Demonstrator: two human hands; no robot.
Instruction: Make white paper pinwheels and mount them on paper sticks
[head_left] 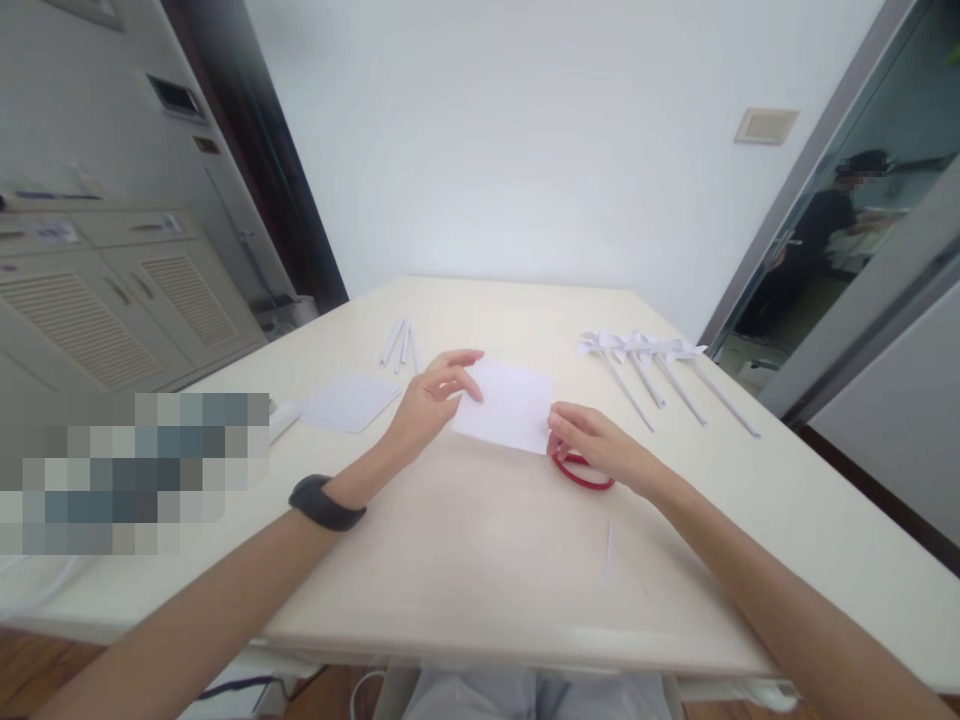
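Above the table a square white sheet of paper (511,405) is held between my two hands. My left hand (442,392), with a dark band on its wrist, closes on the sheet's left edge. At the right edge, the fingers of my right hand (589,438) are pressed together on the paper. A red loop (585,484), which looks like a scissors handle, shows under my right hand; the rest of it is hidden. Off to the left lie more white paper sheets (349,403).
Several rolled white paper sticks (401,342) lie at the back left of the table (450,560). Several paper pinwheels on sticks (641,350) lie at the right. A thin white strip (608,545) is near the front. Behind glass at the right, a person (814,230) is seen.
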